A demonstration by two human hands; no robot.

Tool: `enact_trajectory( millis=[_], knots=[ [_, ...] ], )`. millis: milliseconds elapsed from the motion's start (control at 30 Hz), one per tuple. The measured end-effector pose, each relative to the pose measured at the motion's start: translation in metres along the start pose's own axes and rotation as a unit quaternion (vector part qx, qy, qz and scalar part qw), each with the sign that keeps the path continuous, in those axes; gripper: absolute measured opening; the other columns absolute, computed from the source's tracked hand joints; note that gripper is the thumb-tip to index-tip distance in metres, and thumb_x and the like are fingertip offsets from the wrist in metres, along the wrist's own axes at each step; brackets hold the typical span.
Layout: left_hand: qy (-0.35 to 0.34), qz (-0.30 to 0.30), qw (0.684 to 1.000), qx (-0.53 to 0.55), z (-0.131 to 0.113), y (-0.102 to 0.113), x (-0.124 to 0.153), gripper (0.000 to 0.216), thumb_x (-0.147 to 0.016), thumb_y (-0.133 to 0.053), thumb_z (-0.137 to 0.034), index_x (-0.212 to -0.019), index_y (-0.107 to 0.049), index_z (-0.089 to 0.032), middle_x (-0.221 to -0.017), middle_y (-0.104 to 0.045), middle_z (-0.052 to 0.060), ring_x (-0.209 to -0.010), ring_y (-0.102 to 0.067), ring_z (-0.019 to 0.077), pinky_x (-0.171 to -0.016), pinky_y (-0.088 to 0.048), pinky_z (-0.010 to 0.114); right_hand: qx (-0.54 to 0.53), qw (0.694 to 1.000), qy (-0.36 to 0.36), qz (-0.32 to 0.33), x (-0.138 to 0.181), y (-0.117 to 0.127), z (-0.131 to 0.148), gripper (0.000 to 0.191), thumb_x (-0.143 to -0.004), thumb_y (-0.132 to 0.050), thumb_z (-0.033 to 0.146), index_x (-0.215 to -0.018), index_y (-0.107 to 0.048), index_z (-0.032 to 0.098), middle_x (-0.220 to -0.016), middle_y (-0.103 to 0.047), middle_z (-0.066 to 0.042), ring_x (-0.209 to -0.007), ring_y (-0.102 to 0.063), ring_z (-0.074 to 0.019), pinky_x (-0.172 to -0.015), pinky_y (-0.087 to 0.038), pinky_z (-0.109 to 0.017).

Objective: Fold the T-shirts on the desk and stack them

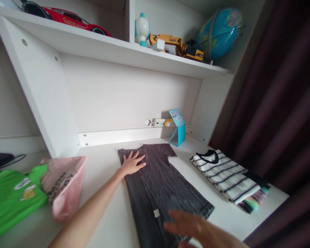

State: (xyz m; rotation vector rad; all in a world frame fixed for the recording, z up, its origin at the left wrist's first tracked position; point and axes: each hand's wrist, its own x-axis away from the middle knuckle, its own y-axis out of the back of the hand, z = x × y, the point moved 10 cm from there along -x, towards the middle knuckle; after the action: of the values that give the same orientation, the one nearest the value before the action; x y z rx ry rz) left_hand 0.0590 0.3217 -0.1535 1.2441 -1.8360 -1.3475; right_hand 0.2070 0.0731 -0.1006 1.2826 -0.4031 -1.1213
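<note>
A dark grey T-shirt (155,186) lies spread on the white desk, its collar end toward the back wall. One sleeve is folded inward at the upper left, and there my left hand (132,163) rests flat with fingers spread. Over the lower part of the shirt, my right hand (196,227) is blurred, its fingers apart and nothing seen in them. Just left of those fingertips a small white tag (156,213) shows on the fabric. Whether the right hand touches the cloth I cannot tell.
Folded striped shirt (224,175) sits on other clothes at right. A green shirt (12,203) and pink garment (67,186) lie at left. Behind stand a blue desk calendar (181,134) and power strip (160,122). The shelf (144,62) overhead holds toys and a globe (222,32).
</note>
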Motion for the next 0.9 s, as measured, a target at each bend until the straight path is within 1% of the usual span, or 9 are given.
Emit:
enact_trajectory(
  millis=[67, 167, 233, 333, 467, 600, 700, 800, 900],
  knots=[
    [0.007, -0.005, 1.0, -0.003, 0.001, 0.0, 0.0, 0.059, -0.079, -0.033, -0.068, -0.131, -0.037, -0.04, -0.146, -0.019, 0.004, -0.133, -0.003, 0.038, -0.095, 0.004, 0.068, -0.014, 0.992, -0.101, 0.078, -0.037, 0.016, -0.051, 0.033, -0.088, -0.048, 0.032, -0.121, -0.053, 0.033, -0.122, -0.056, 0.004, -0.112, -0.052, -0.0129, -0.096, -0.04, -0.023],
    [0.015, -0.01, 1.0, -0.006, 0.003, -0.001, 0.0, 0.056, -0.082, -0.026, -0.065, -0.132, -0.036, -0.04, -0.146, -0.018, 0.003, -0.134, -0.004, 0.0361, -0.096, 0.002, 0.068, 0.033, 0.973, -0.223, 0.044, -0.098, 0.036, -0.129, 0.031, -0.092, -0.041, 0.023, -0.117, -0.055, 0.013, -0.117, -0.058, -0.011, -0.11, -0.052, -0.0187, -0.098, -0.037, -0.035],
    [0.014, -0.009, 1.0, -0.009, 0.004, -0.002, -0.001, 0.052, -0.085, -0.022, -0.061, -0.132, -0.034, -0.041, -0.147, -0.018, 0.002, -0.134, -0.006, 0.0349, -0.095, 0.0, 0.069, 0.056, 0.955, -0.291, 0.029, -0.129, 0.028, -0.171, 0.028, -0.09, -0.046, 0.027, -0.112, -0.055, 0.012, -0.113, -0.058, -0.01, -0.105, -0.054, -0.0198, -0.092, -0.041, -0.042],
    [0.009, -0.014, 1.0, -0.01, 0.004, -0.004, -0.001, 0.051, -0.086, -0.023, -0.059, -0.132, -0.034, -0.041, -0.146, -0.018, 0.002, -0.134, -0.007, 0.0345, -0.095, -0.001, 0.069, 0.07, 0.927, -0.367, 0.025, -0.154, 0.005, -0.212, 0.031, -0.087, -0.051, 0.035, -0.11, -0.054, 0.014, -0.111, -0.056, -0.007, -0.098, -0.055, -0.0183, -0.084, -0.046, -0.041],
    [0.01, -0.03, 0.999, 0.022, 0.007, -0.002, -0.002, 0.055, -0.084, -0.026, -0.062, -0.134, -0.034, -0.038, -0.145, -0.021, 0.003, -0.134, -0.008, 0.0342, -0.098, 0.0, 0.067, 0.062, 0.9, -0.429, 0.044, -0.162, -0.012, -0.239, 0.031, -0.087, -0.052, 0.033, -0.111, -0.053, 0.014, -0.109, -0.055, -0.007, -0.093, -0.056, -0.0171, -0.079, -0.048, -0.036],
    [0.042, -0.1, 0.987, 0.119, 0.021, 0.013, -0.002, 0.05, -0.089, -0.024, -0.052, -0.137, -0.027, -0.036, -0.143, -0.027, 0.002, -0.133, -0.018, 0.0276, -0.104, -0.006, 0.06, 0.044, 0.898, -0.433, 0.06, -0.17, -0.009, -0.248, 0.03, -0.087, -0.053, 0.033, -0.109, -0.054, 0.013, -0.105, -0.057, -0.006, -0.088, -0.058, -0.0157, -0.075, -0.05, -0.034],
    [0.059, -0.194, 0.954, 0.222, 0.038, 0.03, 0.003, 0.049, -0.092, -0.023, -0.041, -0.138, -0.027, -0.026, -0.142, -0.031, 0.003, -0.131, -0.028, 0.0202, -0.109, -0.018, 0.044, 0.045, 0.918, -0.392, 0.042, -0.19, 0.005, -0.233, 0.029, -0.087, -0.052, 0.034, -0.107, -0.055, 0.013, -0.104, -0.057, -0.005, -0.088, -0.058, -0.0161, -0.075, -0.05, -0.034],
    [0.065, -0.253, 0.921, 0.289, 0.05, 0.037, 0.008, 0.05, -0.092, -0.024, -0.04, -0.138, -0.029, -0.022, -0.142, -0.032, 0.003, -0.13, -0.029, 0.0173, -0.108, -0.024, 0.033, 0.05, 0.949, -0.31, 0.009, -0.219, 0.014, -0.188, 0.028, -0.087, -0.052, 0.034, -0.106, -0.055, 0.014, -0.105, -0.057, -0.005, -0.092, -0.057, -0.017, -0.078, -0.048, -0.036],
    [0.081, -0.275, 0.89, 0.356, 0.059, 0.036, 0.011, 0.054, -0.092, -0.023, -0.046, -0.14, -0.024, -0.021, -0.14, -0.035, 0.006, -0.12, -0.044, 0.0197, -0.102, -0.031, 0.033, 0.044, 0.977, -0.206, -0.012, -0.242, 0.005, -0.116, 0.027, -0.088, -0.051, 0.034, -0.107, -0.054, 0.014, -0.105, -0.057, -0.005, -0.095, -0.056, -0.0172, -0.083, -0.046, -0.039]
  ],
)
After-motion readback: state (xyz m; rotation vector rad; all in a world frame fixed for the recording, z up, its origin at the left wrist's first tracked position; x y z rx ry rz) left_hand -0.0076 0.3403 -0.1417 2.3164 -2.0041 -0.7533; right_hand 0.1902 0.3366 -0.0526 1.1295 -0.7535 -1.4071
